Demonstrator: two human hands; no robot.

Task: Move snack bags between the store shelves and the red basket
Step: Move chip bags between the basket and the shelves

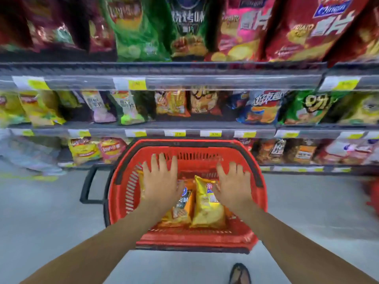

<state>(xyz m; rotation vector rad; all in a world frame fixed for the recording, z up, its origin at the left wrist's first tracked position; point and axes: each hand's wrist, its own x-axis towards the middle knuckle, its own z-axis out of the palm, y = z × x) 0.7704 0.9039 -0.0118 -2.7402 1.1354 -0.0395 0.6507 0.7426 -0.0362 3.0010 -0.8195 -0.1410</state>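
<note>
A red basket (242, 236) stands on the floor in front of the store shelves (184, 80). Inside it lie a yellow snack bag (205, 210) and an orange-and-black snack bag (180, 210), side by side. My left hand (161, 179) hovers over the basket's left half with fingers straight and spread, holding nothing. My right hand (232, 183) hovers over the right half, also spread flat and holding nothing. Whether either palm touches a bag is hidden.
Shelves full of chip bags rise behind the basket: a green bag (135, 29) and red bags (303, 27) on top, smaller bags on the lower rows. The basket's black handle (88, 187) sticks out left. My foot (240, 273) shows on the grey floor.
</note>
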